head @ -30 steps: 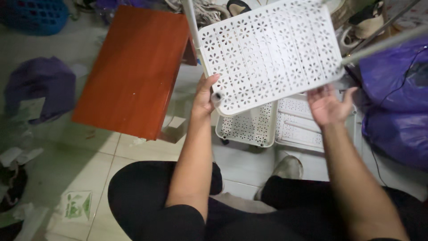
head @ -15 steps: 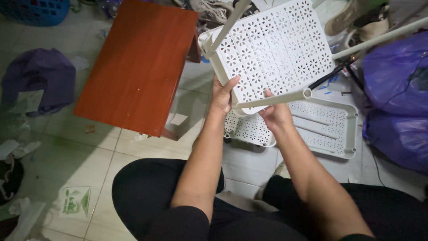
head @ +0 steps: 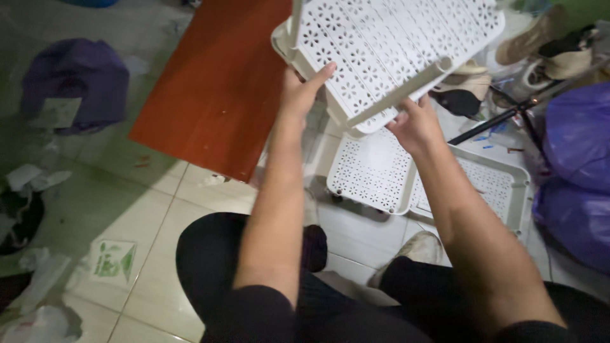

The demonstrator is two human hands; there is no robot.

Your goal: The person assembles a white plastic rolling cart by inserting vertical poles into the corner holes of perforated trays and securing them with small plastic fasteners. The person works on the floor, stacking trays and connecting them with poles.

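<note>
White perforated shelf tray [head: 387, 51] is gripped by left hand [head: 304, 89] and right hand [head: 416, 124], both clamped on; pole fitting in hand, alignment needed next.

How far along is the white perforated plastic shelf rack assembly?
Early. In hand: left hand and right hand grip one white perforated plastic shelf tray, which has a white pole at one corner. Left: two more white perforated trays lie loose on the tiled floor, unattached.

packet: small flat square sachet [head: 114, 259], white with green print | place: on the tiled floor, at 8 o'clock | labels, signs, screens: none
</note>
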